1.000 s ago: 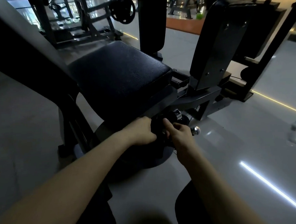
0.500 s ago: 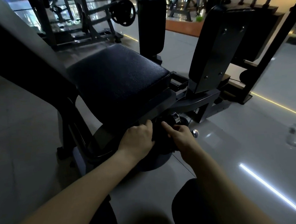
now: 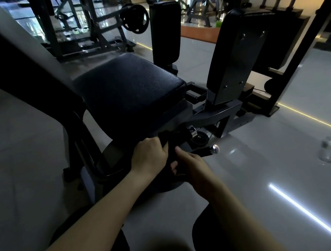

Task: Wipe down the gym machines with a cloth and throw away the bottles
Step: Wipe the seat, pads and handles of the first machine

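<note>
here the left hand point(image 3: 149, 157) and right hand point(image 3: 195, 169) both grip a limp black cloth point(image 3: 171, 143) just below the grainy black padded seat point(image 3: 129, 92); a clear crinkled plastic bottle point(image 3: 329, 148) sits far right on glossy floor tiles point(image 3: 260, 170).

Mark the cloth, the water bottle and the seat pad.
cloth point(image 3: 171, 139), head view, its bunched dark fold.
water bottle point(image 3: 329, 148), head view, its clear body.
seat pad point(image 3: 129, 92), head view, middle of its top.
</note>
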